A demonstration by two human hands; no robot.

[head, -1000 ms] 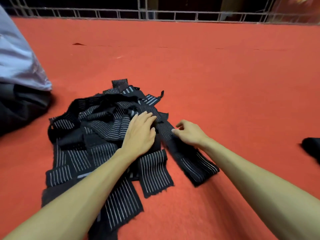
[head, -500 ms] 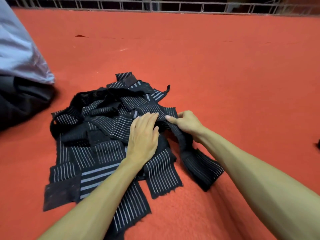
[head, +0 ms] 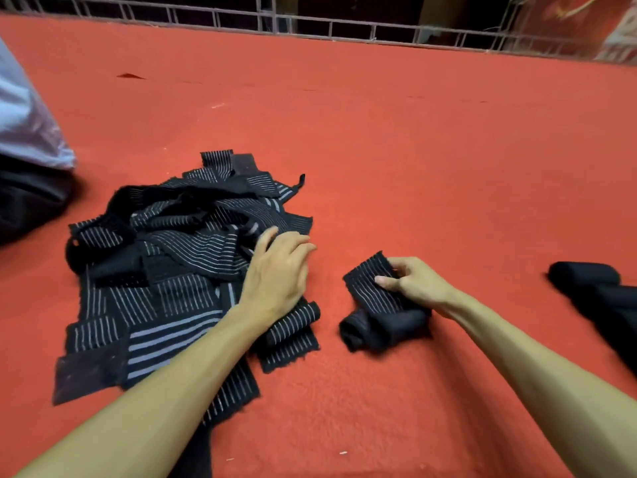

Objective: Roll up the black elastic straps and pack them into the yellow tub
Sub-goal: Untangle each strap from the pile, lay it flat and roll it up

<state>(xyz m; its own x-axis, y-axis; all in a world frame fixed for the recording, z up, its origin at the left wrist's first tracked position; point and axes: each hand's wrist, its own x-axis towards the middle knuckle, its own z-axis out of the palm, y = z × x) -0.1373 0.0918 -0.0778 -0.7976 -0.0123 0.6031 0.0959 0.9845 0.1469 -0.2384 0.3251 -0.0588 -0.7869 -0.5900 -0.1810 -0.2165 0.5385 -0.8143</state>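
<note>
Head view, positions ref. the strap pile.

1. We find the strap pile (head: 165, 257) on the red carpet (head: 413, 150): black elastic straps w/ pale stripes, loose and overlapping, some flat at the near side, others bunched at the far side.
2. The left hand (head: 275, 274) rests palm down on the pile's right edge. Its fingers are relaxed and nearly straight, and it grips nothing.
3. A single strap (head: 370, 288) lies on the carpet just right of the pile, apart from it. Its near end is wound into a dark roll; the far end lies flat, stripes up.
4. The right hand (head: 417, 284) holds this strap, thumb across the striped face and fingers curled round its right edge.
5. Well right of the pile are dark bundles (head: 593, 288), blurred; we cannot tell what they are.
6. Left of the pile is pale fabric (head: 27, 125) over a dark mass (head: 27, 201).
7. Beyond the pile, a metal railing (head: 310, 25) runs along the carpet's far edge.
</note>
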